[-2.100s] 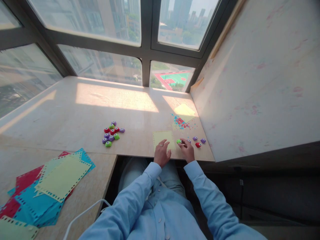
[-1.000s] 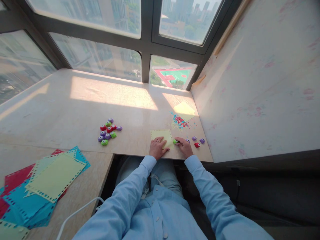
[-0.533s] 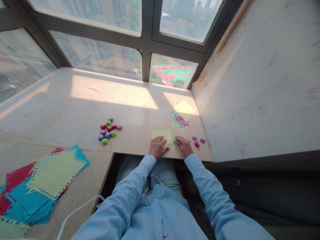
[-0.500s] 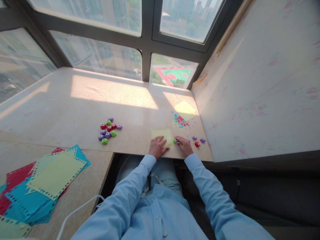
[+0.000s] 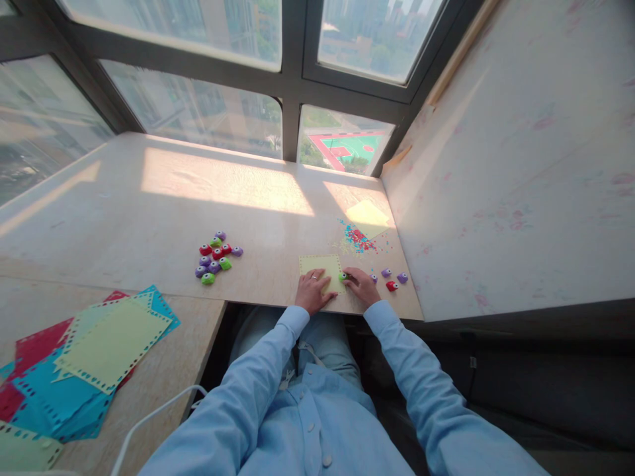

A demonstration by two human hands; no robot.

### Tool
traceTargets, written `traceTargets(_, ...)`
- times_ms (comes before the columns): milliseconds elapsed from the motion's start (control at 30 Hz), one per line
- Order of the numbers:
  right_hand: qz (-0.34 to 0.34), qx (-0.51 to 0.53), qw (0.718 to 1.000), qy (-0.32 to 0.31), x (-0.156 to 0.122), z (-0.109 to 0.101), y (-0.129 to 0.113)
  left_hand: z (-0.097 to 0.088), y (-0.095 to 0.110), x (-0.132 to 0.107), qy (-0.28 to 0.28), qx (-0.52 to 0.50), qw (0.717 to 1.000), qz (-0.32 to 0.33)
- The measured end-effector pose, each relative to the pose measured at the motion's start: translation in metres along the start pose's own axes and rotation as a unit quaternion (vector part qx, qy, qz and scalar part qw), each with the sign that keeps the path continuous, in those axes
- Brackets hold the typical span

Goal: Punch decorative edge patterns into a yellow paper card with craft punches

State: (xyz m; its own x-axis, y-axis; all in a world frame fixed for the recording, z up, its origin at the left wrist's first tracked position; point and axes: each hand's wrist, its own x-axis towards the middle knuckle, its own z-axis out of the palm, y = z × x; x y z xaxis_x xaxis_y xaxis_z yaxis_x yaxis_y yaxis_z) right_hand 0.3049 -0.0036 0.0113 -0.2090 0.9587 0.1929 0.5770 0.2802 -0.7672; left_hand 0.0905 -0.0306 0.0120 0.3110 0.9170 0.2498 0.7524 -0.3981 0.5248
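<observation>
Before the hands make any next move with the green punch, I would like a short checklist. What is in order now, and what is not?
1. Sheet steadied: ok. The left hand rests on the pale yellow sheet.
2. Punch in hand: ok. The right hand holds the green punch.
3. Punch at the sheet: ok. It is at the right edge.
4. Paper seated in the punch's slot: cannot tell, too small to see.
5. Loose paper bits gathered up: not ok. The coloured bits lie scattered beyond the sheet.
6. Red punch off the sheet: ok. It lies to the right of the right hand.
</observation>
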Motion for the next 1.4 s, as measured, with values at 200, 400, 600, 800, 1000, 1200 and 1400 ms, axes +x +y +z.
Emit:
traceTargets(200, 0.006, -0.020, 0.998, 0.059, -0.008, 0.007, -0.007, -0.001, 0.001, 0.000, -0.003, -0.004, 1.000, -0.007)
traceTargets(400, 0.004, -0.015, 0.998, 0.065, -0.024, 0.005, -0.011, -0.002, 0.002, -0.001, 0.000, -0.006, 1.000, -0.002)
traceTargets(600, 0.007, -0.035, 0.994, 0.100, -0.031, 0.009, -0.014, -0.001, 0.000, -0.003, -0.007, -0.008, 1.000, 0.014)
traceTargets(800, 0.003, -0.046, 0.992, 0.113, -0.028, 0.013, -0.014, 0.000, -0.001, -0.003, 0.000, -0.011, 1.000, 0.020)
traceTargets(1000, 0.005, -0.051, 0.992, 0.117, -0.034, 0.013, -0.011, 0.000, 0.000, -0.003, 0.005, -0.004, 1.000, 0.025)
traceTargets(1200, 0.006, -0.062, 0.989, 0.134, -0.038, 0.015, -0.013, 0.000, 0.000, -0.003, 0.004, -0.005, 1.000, 0.022)
traceTargets(1400, 0.011, -0.061, 0.988, 0.139, -0.033, 0.017, -0.014, -0.001, -0.001, -0.003, 0.002, -0.002, 1.000, 0.021)
